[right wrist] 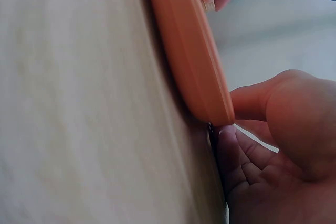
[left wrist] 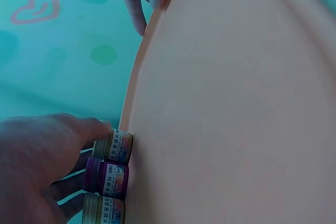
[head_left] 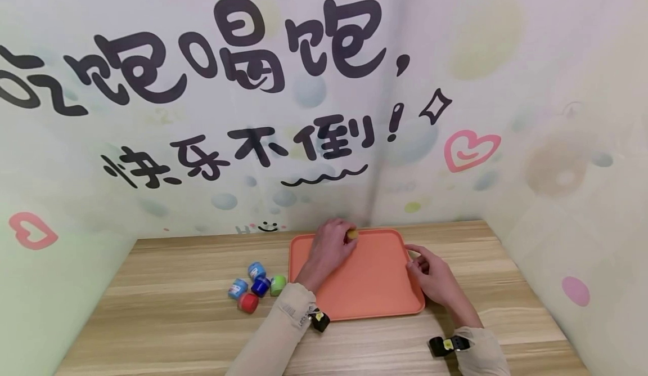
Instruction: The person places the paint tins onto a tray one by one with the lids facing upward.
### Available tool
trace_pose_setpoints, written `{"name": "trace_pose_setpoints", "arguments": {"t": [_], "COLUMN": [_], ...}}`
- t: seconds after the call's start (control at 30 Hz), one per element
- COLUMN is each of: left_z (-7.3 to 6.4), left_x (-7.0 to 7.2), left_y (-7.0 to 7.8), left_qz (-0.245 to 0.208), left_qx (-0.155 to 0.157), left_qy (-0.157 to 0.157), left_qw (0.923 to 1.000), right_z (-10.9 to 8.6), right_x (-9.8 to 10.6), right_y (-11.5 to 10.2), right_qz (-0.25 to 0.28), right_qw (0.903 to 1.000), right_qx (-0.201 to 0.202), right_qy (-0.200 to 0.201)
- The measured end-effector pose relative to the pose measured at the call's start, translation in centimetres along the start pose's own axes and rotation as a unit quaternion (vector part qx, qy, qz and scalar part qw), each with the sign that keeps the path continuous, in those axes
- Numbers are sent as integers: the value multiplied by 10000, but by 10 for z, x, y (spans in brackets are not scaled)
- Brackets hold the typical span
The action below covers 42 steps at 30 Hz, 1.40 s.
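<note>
An orange tray (head_left: 369, 280) lies on the wooden table. At its back rim my left hand (head_left: 331, 246) grips a row of small paint jars, thumb at one end and fingers behind. The left wrist view shows three of them: a yellowish jar (left wrist: 121, 145), a purple jar (left wrist: 106, 177) and another yellowish jar (left wrist: 104, 209), standing side by side against the inner rim. In the head view only one yellow lid (head_left: 352, 234) shows past the fingers. My right hand (head_left: 434, 277) holds the tray's right rim, with the thumb and fingertips at its edge.
Left of the tray stands a loose cluster of paint jars: two light blue jars (head_left: 256, 270), a dark blue jar (head_left: 260, 286), a green jar (head_left: 277, 285) and a red jar (head_left: 248, 303). A printed wall sheet (head_left: 324, 196) rises behind the table's back edge.
</note>
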State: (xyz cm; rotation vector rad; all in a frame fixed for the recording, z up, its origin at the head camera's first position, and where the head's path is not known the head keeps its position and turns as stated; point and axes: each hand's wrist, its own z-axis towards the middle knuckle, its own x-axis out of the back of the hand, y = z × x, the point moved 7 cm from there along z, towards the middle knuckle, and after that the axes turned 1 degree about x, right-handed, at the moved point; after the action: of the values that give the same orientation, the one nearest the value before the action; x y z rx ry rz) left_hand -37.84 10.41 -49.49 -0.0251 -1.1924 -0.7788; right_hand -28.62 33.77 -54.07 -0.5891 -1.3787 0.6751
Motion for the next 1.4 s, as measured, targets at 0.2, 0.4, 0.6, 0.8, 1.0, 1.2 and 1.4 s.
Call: {"name": "trace_pose_setpoints", "arguments": {"t": [0.2, 0.4, 0.6, 0.8, 1.0, 1.2, 1.4], "left_z": [0, 0, -1, -6, -13, -23, -34], "left_x": [2, 9, 22, 33, 44, 51, 64], "left_y": [0, -4, -5, -9, -14, -19, -23], "left_qz": [-38, -199, -253, -303, -402, -511, -502], "left_qx": [-74, 26, 8, 18, 177, 165, 208], "left_qy": [31, 73, 346, 546, 532, 498, 559], "left_qw": [10000, 9998, 9991, 9980, 9976, 9973, 9970], "right_z": [0, 1, 2, 4, 4, 2, 0], "right_x": [0, 0, 1, 2, 3, 1, 1], "right_y": [-1, -2, -2, -2, -3, 0, 0], "right_qz": [16, 35, 32, 12, 11, -6, -6], "right_qw": [10000, 10000, 10000, 10000, 9999, 10000, 10000], "right_qx": [18, 50, 76, 68, 99, -26, 2], "right_qy": [0, -18, -1, -1, 18, -45, -10]}}
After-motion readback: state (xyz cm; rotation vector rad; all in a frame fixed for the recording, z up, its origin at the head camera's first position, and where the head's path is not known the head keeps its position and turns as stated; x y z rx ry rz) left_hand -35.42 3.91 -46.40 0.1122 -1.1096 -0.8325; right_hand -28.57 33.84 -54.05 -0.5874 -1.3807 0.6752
